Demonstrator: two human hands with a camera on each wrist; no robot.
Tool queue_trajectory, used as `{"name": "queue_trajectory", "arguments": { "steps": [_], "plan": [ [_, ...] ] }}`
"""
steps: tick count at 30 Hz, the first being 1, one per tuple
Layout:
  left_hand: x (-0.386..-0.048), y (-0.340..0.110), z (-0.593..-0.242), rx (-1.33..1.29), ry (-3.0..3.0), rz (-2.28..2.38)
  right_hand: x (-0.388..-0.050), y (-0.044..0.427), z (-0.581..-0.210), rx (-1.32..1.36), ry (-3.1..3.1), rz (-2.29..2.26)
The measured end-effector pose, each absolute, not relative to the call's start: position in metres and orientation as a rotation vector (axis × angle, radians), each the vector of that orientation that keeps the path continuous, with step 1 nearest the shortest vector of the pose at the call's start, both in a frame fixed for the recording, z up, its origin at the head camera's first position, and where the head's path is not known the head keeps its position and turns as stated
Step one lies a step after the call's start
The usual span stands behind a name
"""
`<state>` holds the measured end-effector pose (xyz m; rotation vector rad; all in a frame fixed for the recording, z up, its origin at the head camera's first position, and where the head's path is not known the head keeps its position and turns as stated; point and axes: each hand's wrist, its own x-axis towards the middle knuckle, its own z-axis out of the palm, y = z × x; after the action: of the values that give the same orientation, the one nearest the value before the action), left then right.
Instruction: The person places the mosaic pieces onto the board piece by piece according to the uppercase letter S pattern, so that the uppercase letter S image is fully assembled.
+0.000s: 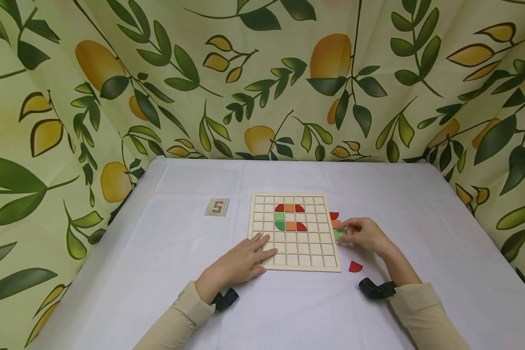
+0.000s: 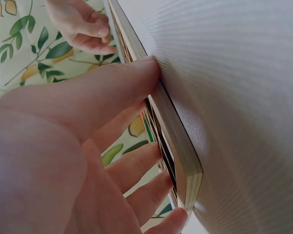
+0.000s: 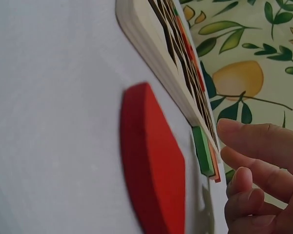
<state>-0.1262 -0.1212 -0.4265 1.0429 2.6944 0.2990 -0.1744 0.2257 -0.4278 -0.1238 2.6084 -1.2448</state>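
A square wooden grid board lies on the table, bearing red quarter-round, orange square and green tiles in a curved pattern. My left hand rests on the board's near left corner, fingers spread on top and thumb along the near edge. Beside the right edge, my right hand is over an orange tile and a light green tile. In the right wrist view its thumb and index finger are slightly apart, with no tile visible between them, near the green tile.
A red quarter-round tile lies nearer me, large in the right wrist view. Another red tile sits beyond the orange one. Left of the board is a small card with a gridded S-shaped pattern. White cloth covers the table.
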Motion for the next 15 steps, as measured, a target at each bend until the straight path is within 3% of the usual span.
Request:
{"name": "queue_trajectory", "arguments": {
  "steps": [15],
  "plan": [
    [-0.1260,-0.1209,-0.4250,1.039,2.690,0.306,-0.1746,0.2322,-0.4313,-0.105,2.620,-1.205]
  ]
}}
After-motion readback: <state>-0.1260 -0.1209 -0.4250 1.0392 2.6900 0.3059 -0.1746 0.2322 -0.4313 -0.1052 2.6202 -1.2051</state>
